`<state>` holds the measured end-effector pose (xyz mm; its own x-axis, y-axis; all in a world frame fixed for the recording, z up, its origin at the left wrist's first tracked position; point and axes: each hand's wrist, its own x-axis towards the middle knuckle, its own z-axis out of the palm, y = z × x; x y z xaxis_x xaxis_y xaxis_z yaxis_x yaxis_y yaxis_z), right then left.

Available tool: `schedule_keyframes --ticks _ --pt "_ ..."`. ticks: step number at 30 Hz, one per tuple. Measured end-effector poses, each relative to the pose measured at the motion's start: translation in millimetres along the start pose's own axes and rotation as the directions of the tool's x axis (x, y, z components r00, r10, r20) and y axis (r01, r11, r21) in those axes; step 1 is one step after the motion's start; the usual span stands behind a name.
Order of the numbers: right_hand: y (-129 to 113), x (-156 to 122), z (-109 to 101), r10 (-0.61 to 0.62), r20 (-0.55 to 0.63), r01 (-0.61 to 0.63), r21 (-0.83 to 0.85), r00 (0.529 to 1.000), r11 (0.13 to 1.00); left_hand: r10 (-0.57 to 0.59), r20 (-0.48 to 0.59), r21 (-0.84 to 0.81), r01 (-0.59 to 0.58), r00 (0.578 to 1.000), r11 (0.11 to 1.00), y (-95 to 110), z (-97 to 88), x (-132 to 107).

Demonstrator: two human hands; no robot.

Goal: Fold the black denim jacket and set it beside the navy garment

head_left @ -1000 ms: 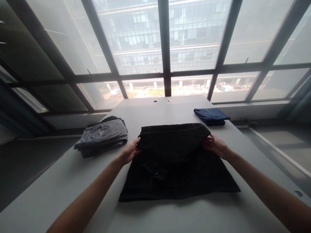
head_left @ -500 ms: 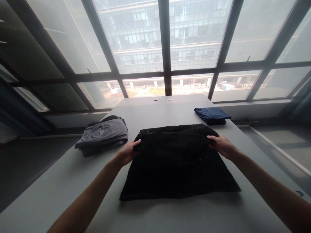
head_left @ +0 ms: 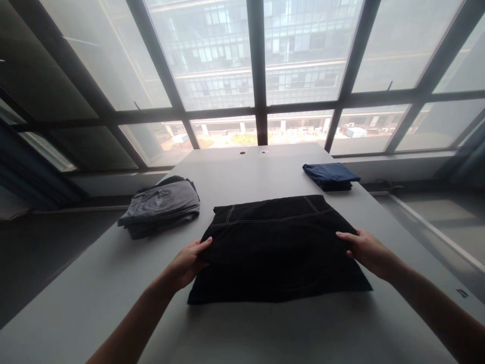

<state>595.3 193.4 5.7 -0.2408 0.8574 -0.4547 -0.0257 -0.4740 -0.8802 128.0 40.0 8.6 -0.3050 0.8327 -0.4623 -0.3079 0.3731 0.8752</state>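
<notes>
A black folded garment [head_left: 276,253] with pale stitching along its far end lies on the white table in front of me; its exact kind does not show. My left hand [head_left: 189,260] grips its left side, thumb on top and fingers partly hidden beneath. On the opposite side my right hand [head_left: 366,250] pinches the right edge in the same way, thumb on top. The near edge of the cloth is broad and fairly straight.
Grey and dark folded clothes [head_left: 161,207] are stacked at the left of the white table [head_left: 242,177]. A folded blue garment [head_left: 331,176] rests on something dark at the far right. Behind the table stand large windows with dark frames [head_left: 259,76].
Both hands have come nearer to me and slightly farther apart, still on the garment's sides. Its upper layer now lies flatter, showing more of the stitched band at the far end.
</notes>
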Motion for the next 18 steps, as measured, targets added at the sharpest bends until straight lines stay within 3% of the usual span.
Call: schedule_keyframes --ticks 7,13,15,18 --pt "32.2 13.9 -9.6 0.1 0.067 -0.08 -0.261 0.993 0.962 -0.076 0.1 0.156 0.06 0.992 0.986 -13.3 -1.3 6.3" --pt "12.5 31.0 -29.0 0.174 0.181 -0.062 -0.498 0.968 0.865 -0.12 0.217 0.342 0.04 0.969 0.939 1.2 -22.7 15.8" --pt "-1.4 46.0 -34.0 0.116 0.131 -0.025 -0.553 0.985 0.833 -0.086 0.191 0.373 0.009 0.978 0.928 11.7 -30.7 32.5" --pt "-18.0 77.7 -28.1 -0.051 0.016 0.052 -0.532 0.999 0.845 0.033 0.038 0.319 -0.044 0.999 0.947 28.7 -30.5 68.5"
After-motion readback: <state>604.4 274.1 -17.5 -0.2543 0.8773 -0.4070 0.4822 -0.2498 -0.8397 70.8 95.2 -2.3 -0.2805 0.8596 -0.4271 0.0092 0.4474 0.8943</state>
